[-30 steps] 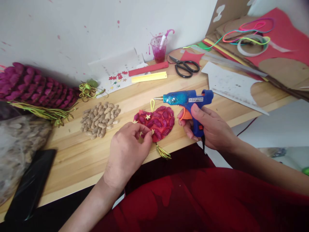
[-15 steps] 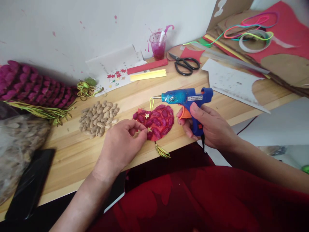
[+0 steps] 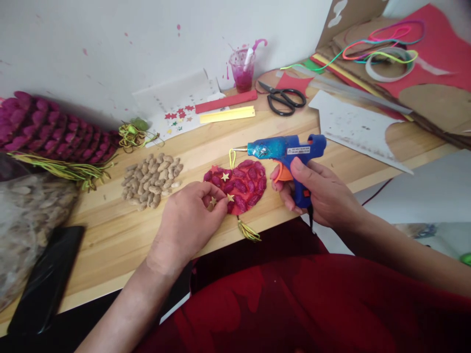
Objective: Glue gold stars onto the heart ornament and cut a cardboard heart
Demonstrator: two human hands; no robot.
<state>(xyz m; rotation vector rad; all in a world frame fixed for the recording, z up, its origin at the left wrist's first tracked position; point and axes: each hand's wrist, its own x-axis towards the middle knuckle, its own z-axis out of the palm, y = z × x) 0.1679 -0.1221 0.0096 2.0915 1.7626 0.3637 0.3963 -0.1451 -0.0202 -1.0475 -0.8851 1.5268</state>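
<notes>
My right hand (image 3: pixel 320 189) is wrapped round a blue glue gun (image 3: pixel 274 147) with an orange trigger, its metal nozzle pointing left above the yellow cord loop (image 3: pixel 232 158). Below lies a red heart-shaped piece (image 3: pixel 252 179) covered with magenta-painted peanuts, a yellow-green tassel (image 3: pixel 248 230) hanging at its lower tip. Over the heart's left side, my left hand (image 3: pixel 189 211) is closed in a pinch, with a gold star (image 3: pixel 230 198) at its fingertips. Another gold star (image 3: pixel 225 177) sits on the heart above them. That hand hides part of the heart's left edge.
Peanuts (image 3: pixel 150 179) lie in a pile to the left, near a bag of peanuts (image 3: pixel 44 206) and a black phone (image 3: pixel 47 279). Along the back are small red stars (image 3: pixel 181 113), a cup of magenta paint (image 3: pixel 243 73) and scissors (image 3: pixel 283 100). Painted stacked hearts (image 3: pixel 47 130) stand far left.
The view has shifted very slightly. My left fingers have moved a little on the heart, and a gold star shows more clearly between them. The glue gun stays nearly still.
</notes>
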